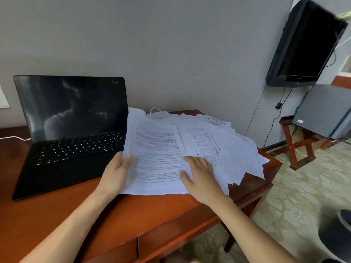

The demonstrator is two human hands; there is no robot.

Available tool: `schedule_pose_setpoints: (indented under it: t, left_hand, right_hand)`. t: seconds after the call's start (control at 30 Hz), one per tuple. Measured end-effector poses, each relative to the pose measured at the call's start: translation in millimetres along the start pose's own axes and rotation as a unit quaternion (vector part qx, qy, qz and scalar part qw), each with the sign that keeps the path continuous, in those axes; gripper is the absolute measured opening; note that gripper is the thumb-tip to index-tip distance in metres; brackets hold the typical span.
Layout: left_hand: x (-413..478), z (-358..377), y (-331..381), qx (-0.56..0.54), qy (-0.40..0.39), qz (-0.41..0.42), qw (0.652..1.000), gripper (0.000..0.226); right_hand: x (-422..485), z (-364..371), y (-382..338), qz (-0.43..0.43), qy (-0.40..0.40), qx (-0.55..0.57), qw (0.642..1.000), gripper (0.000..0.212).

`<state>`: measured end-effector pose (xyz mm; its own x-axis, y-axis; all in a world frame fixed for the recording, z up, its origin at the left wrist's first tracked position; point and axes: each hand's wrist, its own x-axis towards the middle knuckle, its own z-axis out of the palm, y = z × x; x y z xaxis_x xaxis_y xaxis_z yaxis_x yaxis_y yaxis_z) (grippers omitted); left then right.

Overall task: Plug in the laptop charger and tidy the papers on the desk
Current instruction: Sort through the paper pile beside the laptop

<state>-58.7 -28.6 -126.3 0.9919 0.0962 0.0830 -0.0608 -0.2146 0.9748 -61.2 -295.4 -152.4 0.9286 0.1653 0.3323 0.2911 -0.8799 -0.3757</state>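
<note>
A black laptop [72, 130] stands open with a dark screen on the left of the wooden desk [114, 221]. A white cable [15, 138] runs to its left side. A white charger brick [158, 115] with a looped cord lies behind the papers, partly hidden. Printed sheets [228, 147] lie in a loose, fanned heap on the desk's right part. My left hand [117, 171] grips the left edge of a stack of sheets [153, 152], thumb on top, lifting that edge. My right hand [199, 175] rests flat on the papers beside it.
A black TV [305, 44] hangs on the wall at the right, cables dangling beneath. A grey box [322, 111] sits on a folding wooden stand [296, 145]. The desk's right edge drops to patterned carpet. A wall plate [3, 97] is at far left. A dark round object [336, 236] is at lower right.
</note>
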Motion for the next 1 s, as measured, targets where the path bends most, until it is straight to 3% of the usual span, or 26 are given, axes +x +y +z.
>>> schedule_pose_setpoints:
  t: [0.1, 0.2, 0.37, 0.5, 0.63, 0.73, 0.9, 1.0]
  left_hand:
    - [2.4, -2.3, 0.7, 0.03, -0.003, -0.018, 0.999, 0.028]
    - [7.2, -13.2, 0.0, 0.018, -0.07, -0.067, 0.995, 0.016]
    - [11.4, -22.7, -2.2, 0.025, -0.092, -0.11, 0.989, 0.033]
    - [9.4, -25.2, 5.9, 0.012, -0.038, -0.075, 0.996, 0.039]
    - [9.4, -23.7, 7.9, 0.023, 0.035, -0.007, 0.999, 0.039]
    - [11.0, -26.3, 6.0, 0.008, 0.085, 0.018, 0.996, 0.042]
    - [14.2, -28.3, 3.1, -0.001, 0.122, 0.017, 0.992, 0.039]
    - [16.4, -29.0, 0.2, 0.0, 0.127, 0.011, 0.992, 0.037]
  right_hand:
    - [-2.3, -1.0, 0.7, -0.001, -0.006, 0.034, 0.999, 0.053]
    - [-3.0, -1.1, 4.8, 0.01, -0.006, 0.066, 0.998, 0.048]
    - [1.6, -6.9, 10.8, 0.035, -0.01, 0.126, 0.991, 0.04]
    - [8.3, -15.7, 28.5, 0.028, 0.031, -0.058, 0.997, 0.048]
    - [0.9, -20.3, 36.4, 0.066, -0.074, -0.042, 0.994, 0.064]
    - [4.6, -26.2, 41.5, 0.055, -0.095, -0.048, 0.993, 0.069]
    - [16.7, -42.8, 63.4, -0.052, -0.081, -0.186, 0.978, 0.066]
    - [12.2, -37.1, 69.9, -0.111, -0.022, -0.222, 0.968, 0.067]
